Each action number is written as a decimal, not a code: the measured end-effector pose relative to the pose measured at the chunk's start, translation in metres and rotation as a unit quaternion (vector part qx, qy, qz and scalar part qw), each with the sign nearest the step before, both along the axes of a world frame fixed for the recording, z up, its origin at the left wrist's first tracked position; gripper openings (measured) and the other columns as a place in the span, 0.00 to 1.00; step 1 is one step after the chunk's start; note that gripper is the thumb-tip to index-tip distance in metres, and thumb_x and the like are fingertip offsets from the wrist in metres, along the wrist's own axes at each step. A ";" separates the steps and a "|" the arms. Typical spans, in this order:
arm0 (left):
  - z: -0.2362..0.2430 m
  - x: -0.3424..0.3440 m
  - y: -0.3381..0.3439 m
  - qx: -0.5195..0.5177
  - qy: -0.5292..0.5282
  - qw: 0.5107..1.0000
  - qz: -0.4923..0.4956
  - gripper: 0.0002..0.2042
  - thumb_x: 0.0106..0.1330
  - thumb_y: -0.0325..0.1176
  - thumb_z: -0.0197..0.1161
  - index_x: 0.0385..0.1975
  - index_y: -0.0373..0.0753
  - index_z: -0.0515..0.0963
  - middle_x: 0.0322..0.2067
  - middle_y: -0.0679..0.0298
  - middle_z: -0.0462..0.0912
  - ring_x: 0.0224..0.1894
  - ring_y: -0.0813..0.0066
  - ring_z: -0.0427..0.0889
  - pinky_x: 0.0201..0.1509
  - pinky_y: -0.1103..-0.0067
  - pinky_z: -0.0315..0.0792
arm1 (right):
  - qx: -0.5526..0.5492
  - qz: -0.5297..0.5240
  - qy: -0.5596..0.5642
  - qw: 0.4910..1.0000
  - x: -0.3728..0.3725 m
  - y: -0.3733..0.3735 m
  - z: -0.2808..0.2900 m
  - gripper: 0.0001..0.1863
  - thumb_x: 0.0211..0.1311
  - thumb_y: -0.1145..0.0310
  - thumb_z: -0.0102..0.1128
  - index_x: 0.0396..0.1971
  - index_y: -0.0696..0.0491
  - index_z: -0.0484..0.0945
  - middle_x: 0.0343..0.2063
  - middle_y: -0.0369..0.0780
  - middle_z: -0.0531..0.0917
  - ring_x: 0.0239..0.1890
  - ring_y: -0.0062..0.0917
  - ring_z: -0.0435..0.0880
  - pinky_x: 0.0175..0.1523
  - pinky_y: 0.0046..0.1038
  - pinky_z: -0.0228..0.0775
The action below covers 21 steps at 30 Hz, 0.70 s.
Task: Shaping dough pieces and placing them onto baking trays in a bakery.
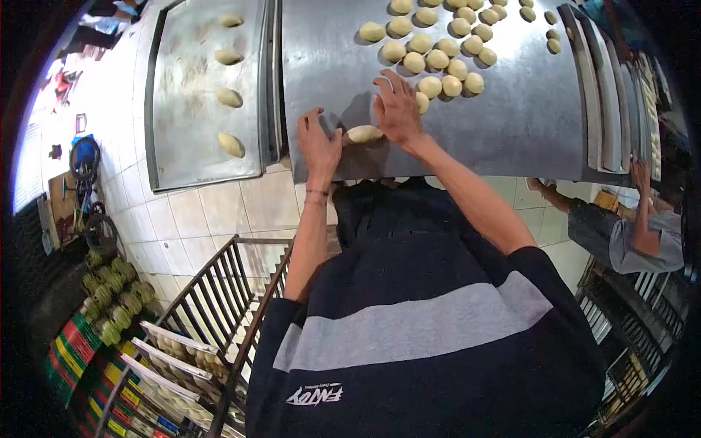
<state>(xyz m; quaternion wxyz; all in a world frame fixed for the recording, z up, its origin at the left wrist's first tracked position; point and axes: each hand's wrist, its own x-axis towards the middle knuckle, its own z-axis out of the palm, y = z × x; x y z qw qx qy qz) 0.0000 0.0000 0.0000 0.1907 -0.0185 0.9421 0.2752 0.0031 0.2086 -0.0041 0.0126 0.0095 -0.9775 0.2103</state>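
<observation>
Oblong dough piece (363, 133) on steel table (526, 124), near front edge, between both hands. Left hand (319, 143) grip open, fingers spread beside it; right hand (398, 109) grip open, palm flat, touching its right end. Likely soft, light, easily dented; handle with gentle palm pressure at both ends.

Both hands (358, 128) reach forward (fingers spread).

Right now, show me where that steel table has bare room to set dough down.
Free: the wide bare stretch of the steel table right of the right hand, below the cluster of dough balls. Also the left tray, bare left of its row of shaped pieces. Crowded: the table's far side, and between the left hand and the right, where one dough piece lies.
</observation>
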 end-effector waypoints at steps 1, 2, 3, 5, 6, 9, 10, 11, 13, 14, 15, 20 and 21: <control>0.000 0.007 0.002 0.102 0.077 0.991 -0.030 0.41 0.64 0.34 0.70 0.77 0.40 0.56 0.76 0.48 0.56 0.76 0.45 0.53 0.77 0.60 0.55 | -0.128 -0.007 0.027 0.991 0.011 0.000 0.003 0.27 0.75 0.67 0.54 0.71 0.52 0.65 0.73 0.47 0.63 0.74 0.43 0.64 0.76 0.47 0.51; -0.001 0.016 0.001 0.200 0.148 0.967 -0.053 0.40 0.63 0.29 0.67 0.76 0.37 0.56 0.71 0.43 0.64 0.72 0.43 0.66 0.74 0.60 0.62 | -0.259 0.000 0.071 0.963 0.023 -0.004 0.004 0.27 0.75 0.67 0.53 0.71 0.56 0.64 0.70 0.49 0.68 0.72 0.44 0.67 0.74 0.42 0.58; -0.004 0.029 0.002 0.196 0.141 0.969 -0.049 0.40 0.63 0.29 0.67 0.76 0.37 0.56 0.71 0.43 0.64 0.72 0.43 0.66 0.74 0.60 0.62 | -0.261 -0.009 0.039 0.965 0.038 -0.012 0.001 0.27 0.75 0.67 0.53 0.71 0.56 0.64 0.70 0.49 0.68 0.72 0.44 0.67 0.74 0.42 0.58; -0.011 0.057 0.015 0.247 0.132 0.955 -0.102 0.41 0.64 0.30 0.68 0.77 0.36 0.54 0.68 0.44 0.70 0.64 0.45 0.77 0.63 0.64 0.74 | -0.347 0.071 0.083 0.932 0.065 -0.032 -0.007 0.26 0.77 0.68 0.49 0.70 0.58 0.64 0.68 0.51 0.70 0.69 0.48 0.70 0.71 0.40 0.62; -0.014 0.063 0.025 0.246 0.126 0.956 -0.093 0.42 0.64 0.29 0.67 0.77 0.35 0.52 0.68 0.44 0.70 0.64 0.43 0.77 0.63 0.63 0.74 | -0.347 0.099 0.098 0.927 0.069 -0.040 -0.014 0.25 0.78 0.68 0.46 0.70 0.59 0.64 0.67 0.52 0.71 0.68 0.49 0.71 0.71 0.39 0.63; -0.025 0.054 0.035 0.245 0.183 0.949 -0.072 0.43 0.65 0.29 0.66 0.78 0.35 0.49 0.68 0.43 0.70 0.64 0.43 0.76 0.65 0.64 0.73 | -0.348 0.043 0.106 0.931 0.047 -0.044 -0.035 0.25 0.78 0.67 0.45 0.70 0.59 0.64 0.66 0.53 0.71 0.66 0.50 0.72 0.71 0.41 0.63; -0.029 0.050 0.040 0.282 0.150 0.947 -0.020 0.42 0.63 0.26 0.66 0.76 0.34 0.52 0.67 0.43 0.71 0.65 0.43 0.75 0.66 0.64 0.73 | -0.339 0.035 0.118 0.933 0.038 -0.040 -0.041 0.24 0.78 0.66 0.47 0.68 0.58 0.66 0.62 0.53 0.74 0.64 0.50 0.73 0.68 0.42 0.65; -0.032 0.051 0.040 0.278 0.154 0.948 -0.012 0.42 0.63 0.26 0.66 0.76 0.34 0.52 0.67 0.43 0.71 0.65 0.43 0.75 0.66 0.64 0.73 | -0.340 0.046 0.116 0.932 0.036 -0.039 -0.045 0.24 0.78 0.66 0.47 0.68 0.58 0.66 0.62 0.53 0.74 0.64 0.50 0.73 0.68 0.42 0.65; -0.035 0.060 0.035 0.255 0.182 0.949 -0.041 0.38 0.61 0.22 0.62 0.74 0.34 0.57 0.65 0.44 0.73 0.65 0.43 0.75 0.66 0.62 0.73 | -0.279 0.086 0.054 0.955 0.040 -0.031 -0.048 0.22 0.77 0.66 0.48 0.66 0.57 0.68 0.56 0.53 0.77 0.59 0.49 0.76 0.63 0.44 0.68; -0.032 0.069 0.032 0.213 0.255 0.940 -0.077 0.35 0.61 0.18 0.58 0.72 0.36 0.61 0.64 0.46 0.74 0.64 0.44 0.75 0.66 0.61 0.73 | -0.309 0.055 0.037 0.949 0.054 -0.030 -0.043 0.20 0.78 0.65 0.48 0.64 0.55 0.70 0.53 0.52 0.79 0.55 0.48 0.78 0.59 0.44 0.70; -0.029 0.067 0.024 0.211 0.267 0.938 -0.070 0.35 0.61 0.18 0.58 0.72 0.36 0.61 0.64 0.46 0.74 0.64 0.44 0.75 0.66 0.61 0.73 | -0.304 0.074 0.049 0.949 0.056 -0.025 -0.038 0.20 0.78 0.65 0.48 0.64 0.55 0.70 0.53 0.52 0.79 0.55 0.48 0.78 0.59 0.44 0.70; 0.002 0.047 -0.021 0.365 0.024 0.927 -0.083 0.31 0.63 0.17 0.55 0.69 0.34 0.65 0.57 0.47 0.80 0.60 0.50 0.79 0.66 0.63 0.72 | -0.378 0.136 -0.214 0.890 0.043 -0.006 -0.011 0.23 0.75 0.62 0.56 0.65 0.54 0.70 0.55 0.50 0.78 0.60 0.48 0.75 0.61 0.44 0.69; 0.010 0.042 -0.029 0.415 -0.012 0.910 -0.022 0.29 0.64 0.17 0.55 0.69 0.34 0.66 0.55 0.48 0.81 0.59 0.54 0.81 0.65 0.66 0.73 | -0.353 0.121 -0.241 0.896 0.044 -0.005 -0.006 0.23 0.75 0.62 0.56 0.65 0.54 0.70 0.55 0.50 0.78 0.60 0.48 0.75 0.61 0.44 0.69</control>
